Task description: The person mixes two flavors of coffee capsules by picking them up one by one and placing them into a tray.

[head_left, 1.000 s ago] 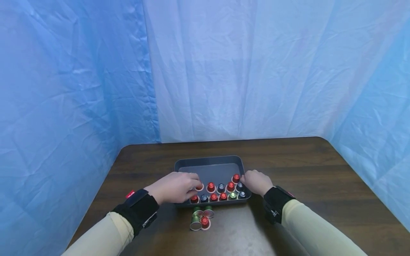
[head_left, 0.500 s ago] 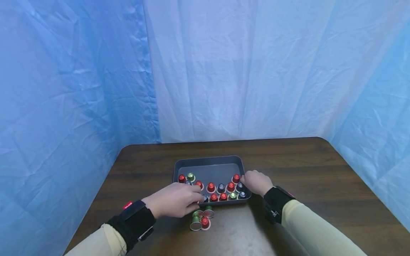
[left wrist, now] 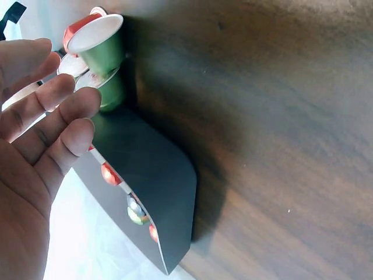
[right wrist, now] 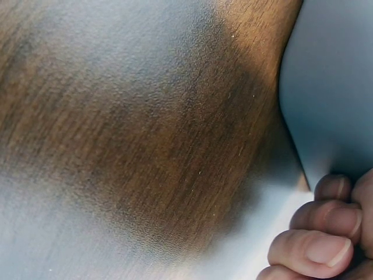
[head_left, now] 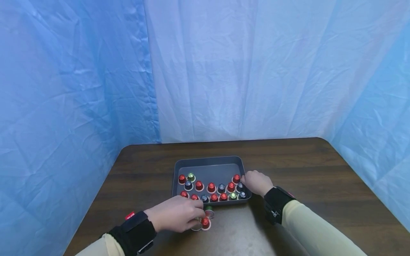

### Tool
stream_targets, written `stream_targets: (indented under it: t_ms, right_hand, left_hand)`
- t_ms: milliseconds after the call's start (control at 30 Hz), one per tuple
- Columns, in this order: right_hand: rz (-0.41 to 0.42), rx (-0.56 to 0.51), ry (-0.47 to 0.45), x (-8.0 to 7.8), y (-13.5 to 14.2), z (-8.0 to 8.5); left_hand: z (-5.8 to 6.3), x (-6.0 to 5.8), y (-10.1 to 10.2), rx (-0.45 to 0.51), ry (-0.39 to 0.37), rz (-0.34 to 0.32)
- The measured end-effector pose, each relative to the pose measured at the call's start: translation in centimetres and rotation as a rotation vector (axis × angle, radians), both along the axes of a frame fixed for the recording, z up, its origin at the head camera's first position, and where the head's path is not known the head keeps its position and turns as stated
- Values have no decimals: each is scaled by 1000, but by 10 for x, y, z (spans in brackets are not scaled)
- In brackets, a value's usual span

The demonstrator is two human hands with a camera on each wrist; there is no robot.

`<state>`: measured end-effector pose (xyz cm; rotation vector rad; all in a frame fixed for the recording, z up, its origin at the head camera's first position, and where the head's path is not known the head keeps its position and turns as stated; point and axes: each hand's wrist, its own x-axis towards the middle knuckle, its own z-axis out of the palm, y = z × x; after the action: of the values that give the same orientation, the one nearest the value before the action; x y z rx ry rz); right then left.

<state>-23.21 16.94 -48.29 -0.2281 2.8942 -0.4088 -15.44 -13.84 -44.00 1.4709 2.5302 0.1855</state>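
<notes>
In the head view a dark grey tray [head_left: 213,164] holds several coffee capsules in red, green and dark blue, mostly standing with their narrow ends up. My left hand [head_left: 176,214] hovers at the tray's near side, over a small group of loose capsules. Of these, a red capsule [head_left: 205,223] and a green capsule [head_left: 209,212] show beside the fingertips; the hand partly covers others. The left wrist view shows the fingers loosely bent and apart, near a green capsule [left wrist: 106,55] lying on its side. My right hand [head_left: 257,182] grips the tray's right edge with curled fingers [right wrist: 312,251].
The brown wooden table [head_left: 304,170] extends around the tray on all sides. Behind it and at both sides hang blue and white sheets [head_left: 230,71]. The back half of the tray shows its bare floor.
My left hand has drawn back from inside the tray to the loose capsules, uncovering capsules at the tray's left side. The right hand stays at the tray's edge.
</notes>
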Motion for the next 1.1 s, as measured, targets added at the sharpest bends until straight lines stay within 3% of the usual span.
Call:
stream_targets:
  t_ms: [233,500,1100]
  right_hand:
    - [-20,-18,-22,0,0,1]
    - [-33,-31,-32,1,0,1]
    - [-9,-11,-12,0,0,0]
  left_hand:
    - [-6,2,0,29,5,-51]
    - [-10,3,-1,40,-15,-29]
    - [-18,5,-3,7,12,-58]
